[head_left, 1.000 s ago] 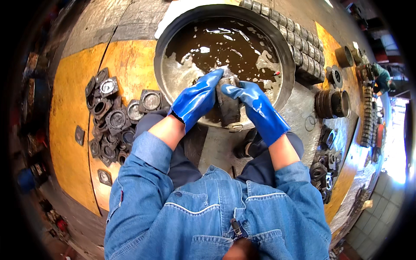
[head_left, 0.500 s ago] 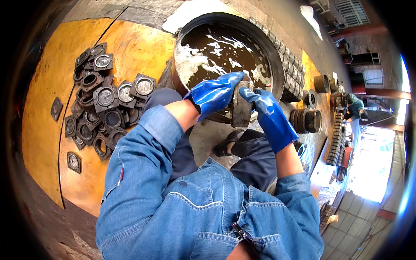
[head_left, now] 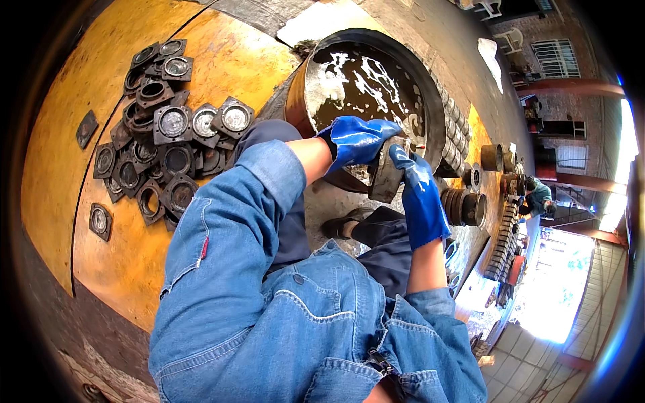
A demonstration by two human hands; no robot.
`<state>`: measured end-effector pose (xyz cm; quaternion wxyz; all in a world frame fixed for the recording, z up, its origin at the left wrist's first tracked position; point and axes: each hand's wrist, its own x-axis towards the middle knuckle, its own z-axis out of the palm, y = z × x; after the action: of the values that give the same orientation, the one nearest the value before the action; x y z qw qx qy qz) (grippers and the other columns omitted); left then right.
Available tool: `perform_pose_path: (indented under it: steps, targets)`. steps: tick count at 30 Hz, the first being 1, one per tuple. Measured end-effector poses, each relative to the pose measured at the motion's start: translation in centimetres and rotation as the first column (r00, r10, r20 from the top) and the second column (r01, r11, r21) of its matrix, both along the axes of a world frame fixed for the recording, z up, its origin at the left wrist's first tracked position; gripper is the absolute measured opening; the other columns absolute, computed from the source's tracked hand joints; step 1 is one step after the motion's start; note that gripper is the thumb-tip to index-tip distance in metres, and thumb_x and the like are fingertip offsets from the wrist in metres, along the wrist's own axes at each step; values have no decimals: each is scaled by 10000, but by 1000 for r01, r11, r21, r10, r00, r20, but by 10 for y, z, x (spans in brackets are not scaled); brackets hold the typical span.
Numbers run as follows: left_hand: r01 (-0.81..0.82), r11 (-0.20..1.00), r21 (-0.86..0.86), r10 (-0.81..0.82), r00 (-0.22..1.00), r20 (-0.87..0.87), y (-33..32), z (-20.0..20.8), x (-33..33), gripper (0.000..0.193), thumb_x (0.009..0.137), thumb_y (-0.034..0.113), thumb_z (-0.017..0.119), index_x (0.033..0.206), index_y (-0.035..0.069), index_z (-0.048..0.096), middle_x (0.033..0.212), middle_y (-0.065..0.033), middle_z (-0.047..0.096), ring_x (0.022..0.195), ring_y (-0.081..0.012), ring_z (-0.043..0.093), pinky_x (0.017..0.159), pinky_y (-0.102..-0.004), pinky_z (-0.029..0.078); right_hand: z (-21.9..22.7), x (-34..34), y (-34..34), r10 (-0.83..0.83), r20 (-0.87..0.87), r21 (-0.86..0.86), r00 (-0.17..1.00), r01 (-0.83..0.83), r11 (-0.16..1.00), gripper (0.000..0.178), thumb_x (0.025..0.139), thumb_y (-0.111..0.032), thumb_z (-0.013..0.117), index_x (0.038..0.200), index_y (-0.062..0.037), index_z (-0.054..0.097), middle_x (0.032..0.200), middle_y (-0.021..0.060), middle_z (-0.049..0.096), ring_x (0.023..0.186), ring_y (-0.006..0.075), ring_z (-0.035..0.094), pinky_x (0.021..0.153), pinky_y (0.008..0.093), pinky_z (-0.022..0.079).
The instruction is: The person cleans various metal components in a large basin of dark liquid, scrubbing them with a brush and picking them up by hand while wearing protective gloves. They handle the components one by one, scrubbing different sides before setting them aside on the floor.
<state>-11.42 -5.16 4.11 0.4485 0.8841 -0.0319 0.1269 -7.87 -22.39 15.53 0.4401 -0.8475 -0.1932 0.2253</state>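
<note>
Between my two blue-gloved hands is a dark, square-edged metal part [head_left: 385,178], tilted over the near rim of a round metal tub [head_left: 300,107]. My left hand [head_left: 359,141] grips its upper left side with bent fingers. On its right side, my right hand [head_left: 421,188] is closed, with the thumb toward the top edge. Brownish liquid with white foam [head_left: 363,77] fills the tub just beyond my hands. Both gloves look wet and shiny. My fingers hide the far face of the part.
At the left, a pile of square metal parts with round openings [head_left: 173,122] lies on yellow sheeting [head_left: 225,50]. Stacked dark parts [head_left: 458,131] line the tub's right side. Metal rings [head_left: 474,209] stand nearer on the right. Another person [head_left: 538,196] bends over farther right.
The view has shifted, so the tub and my hands sit lower and farther right in it. Both hands keep hold of the part, which has tilted slightly.
</note>
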Motion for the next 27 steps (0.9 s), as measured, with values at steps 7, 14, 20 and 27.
perform_pose_path:
  steps: [7,14,20,27]
  targets:
    - [102,938,-331,-127,990,-56,4,-7,11,460,1067,142,500,1525,161,538,1556,-131,550,1439,-296,520,1219,-376,396,-17,17,-12,24,6,-34,1000,-24,999,573,981,-503,683,1215,20,688,1074,61,668,1003,180,563,922,326,445]
    - [73,961,-267,-118,980,-158,5,22,-1,463,1055,175,508,1515,202,550,1567,-97,546,1420,-282,547,1192,-346,424,-40,26,-36,-17,-131,130,991,34,991,534,1040,-386,614,1394,14,631,1304,55,648,1237,167,558,1115,323,387]
    - [42,999,30,-44,997,62,0,-13,13,468,1009,136,561,1477,150,574,1479,-136,614,1316,-315,634,1095,-386,515,-58,37,-29,-49,-133,113,990,64,992,457,1003,-447,691,1215,-43,676,1078,-2,630,999,124,539,903,286,415]
    - [38,967,-252,-95,972,-217,1,8,10,431,1018,174,569,1446,207,609,1450,-95,643,1257,-314,662,1058,-365,530,-57,43,-33,-8,-199,141,980,37,989,507,1019,-390,680,1335,5,640,1122,31,651,999,141,577,894,283,435]
